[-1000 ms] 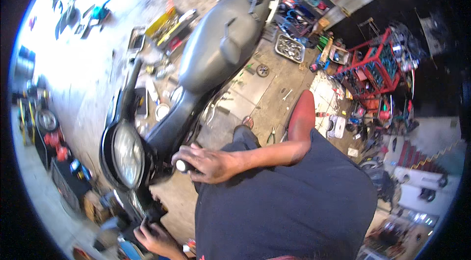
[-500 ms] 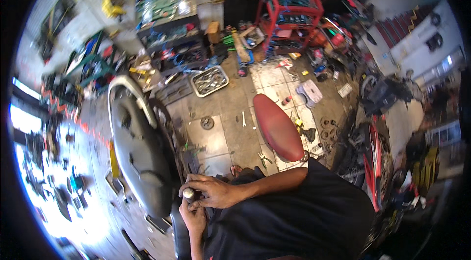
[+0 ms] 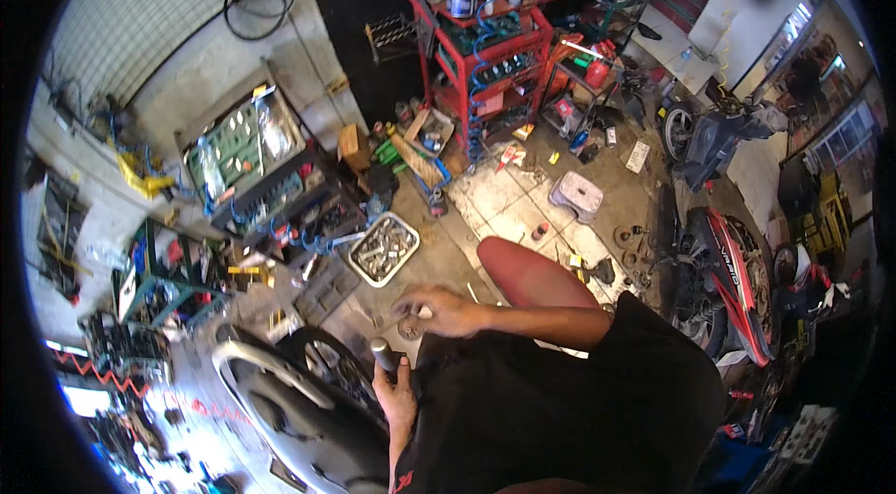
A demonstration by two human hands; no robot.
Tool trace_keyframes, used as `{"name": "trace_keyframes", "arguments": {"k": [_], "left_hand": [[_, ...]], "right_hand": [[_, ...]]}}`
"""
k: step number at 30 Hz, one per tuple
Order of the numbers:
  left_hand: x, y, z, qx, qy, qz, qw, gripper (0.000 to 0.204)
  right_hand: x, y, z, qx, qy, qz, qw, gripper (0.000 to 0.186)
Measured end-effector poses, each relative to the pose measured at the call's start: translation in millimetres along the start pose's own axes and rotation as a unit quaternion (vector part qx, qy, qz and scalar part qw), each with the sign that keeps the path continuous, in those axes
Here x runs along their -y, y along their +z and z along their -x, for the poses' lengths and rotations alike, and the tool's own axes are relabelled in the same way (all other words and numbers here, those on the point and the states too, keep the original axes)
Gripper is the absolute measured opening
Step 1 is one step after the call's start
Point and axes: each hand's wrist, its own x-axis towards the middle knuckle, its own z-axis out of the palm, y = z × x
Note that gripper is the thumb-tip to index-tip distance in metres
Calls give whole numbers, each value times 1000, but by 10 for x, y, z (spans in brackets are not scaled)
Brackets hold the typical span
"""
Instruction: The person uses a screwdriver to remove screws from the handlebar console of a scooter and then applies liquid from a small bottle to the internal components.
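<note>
My left hand [image 3: 396, 393] is closed around a dark cylindrical object [image 3: 386, 358] with a silver end, held upright beside the grey-and-black scooter [image 3: 303, 429]. My right hand [image 3: 439, 312] is just above and right of it, out over the floor, its fingertips blurred; I cannot tell whether anything is in them. A small round metal part [image 3: 409, 332] shows on the floor beneath those fingers. A red seat [image 3: 527, 275] lies partly hidden behind my right forearm.
A metal tray of parts [image 3: 383, 247], a small stool [image 3: 577, 191], a red tool cart [image 3: 485, 65] and a green-topped tool cart [image 3: 243, 139] stand ahead. A red-and-black motorcycle [image 3: 733, 279] is at the right. Loose tools and parts litter the floor.
My view has swung round toward the carts. My left hand came from the scooter's front to the cylinder, which both hands held; my right hand has since let go and moved away upward.
</note>
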Motion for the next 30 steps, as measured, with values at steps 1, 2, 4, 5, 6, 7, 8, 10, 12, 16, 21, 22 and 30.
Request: {"name": "trace_keyframes", "arguments": {"k": [1, 2, 4, 5, 6, 7, 8, 10, 12, 16, 21, 22, 30], "left_hand": [[-89, 46, -271, 12, -2, -30, 999, 18], [-193, 79, -496, 19, -10, -60, 998, 18], [-326, 98, -893, 28, -18, -92, 995, 19], [-416, 105, -1045, 31, 0, -108, 994, 19], [-515, 202, -1229, 54, 22, -120, 991, 19], [-620, 173, -1380, 46, 44, -145, 987, 20], [-593, 183, -1562, 47, 25, -146, 988, 21], [-757, 266, -1794, 39, 0, -157, 987, 20], [-777, 359, -2034, -3, 16, -148, 989, 19], [-798, 683, -2443, -49, -52, -130, 989, 21], [-828, 1098, -2813, -92, -72, -85, 989, 25], [-986, 1232, -2892, -77, -95, -86, 989, 25], [-1164, 1458, -3105, -132, -122, -109, 978, 22]], "right_hand": [[-183, -290, -162, -94, 39, 46, 994, 36], [-357, -604, -305, -179, 82, 87, 977, 33], [-924, -1331, -615, -367, 109, -58, 922, 24], [-814, -1755, -759, -405, 91, -134, 900, 24], [-1333, -2377, -717, -449, 88, -6, 889, 20], [-1226, -2722, -959, -474, 116, 30, 872, 15], [-1367, -3123, -1060, -518, 35, 45, 853, 11], [-1881, -4048, -1251, -589, 80, 79, 801, 12], [-1979, -4698, -1691, -618, 98, 71, 777, 10], [-2474, -6240, -2251, -698, 65, 114, 704, 14], [-2781, -6856, -2936, -676, 104, 248, 686, 25], [-2905, -7055, -2904, -667, 109, 265, 687, 26], [-3066, -7298, -3279, -613, 97, 197, 759, 30]]}}
